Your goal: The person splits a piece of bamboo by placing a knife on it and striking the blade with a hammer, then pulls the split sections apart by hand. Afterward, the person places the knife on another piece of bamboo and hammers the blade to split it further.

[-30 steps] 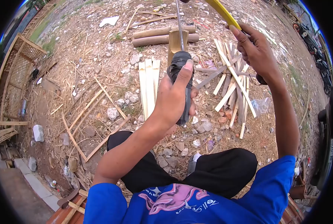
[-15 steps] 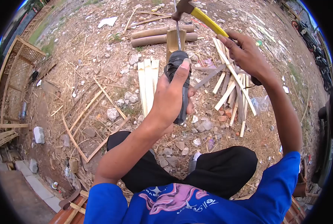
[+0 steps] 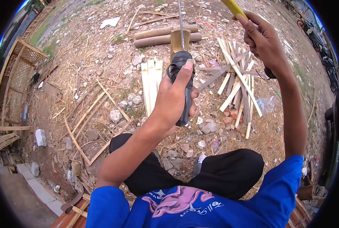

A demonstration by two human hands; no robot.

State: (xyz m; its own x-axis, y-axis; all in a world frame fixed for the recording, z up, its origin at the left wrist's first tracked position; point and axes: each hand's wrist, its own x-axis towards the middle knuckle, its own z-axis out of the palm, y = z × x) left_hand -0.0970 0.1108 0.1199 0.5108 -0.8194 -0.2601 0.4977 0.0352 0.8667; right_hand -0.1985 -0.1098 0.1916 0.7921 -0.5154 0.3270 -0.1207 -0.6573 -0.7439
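My left hand is closed around the black-wrapped handle of a machete. Its narrow blade points away from me, lying edge-on across the top of a split bamboo piece; how deep it sits, I cannot tell. Up at the right, my right hand grips a hammer by its yellow handle, and the hammer head is out of the picture. Behind the bamboo lie two round brown poles, placed side by side.
Pale flat strips lie left of the machete. To the right is a crossed pile of slats. Thin sticks and stones scatter the ground at left. A lattice frame stands at the far left.
My right hand has risen and moved right, lifting the hammer away from the machete blade until its head left the view. My left hand and the machete have barely moved.
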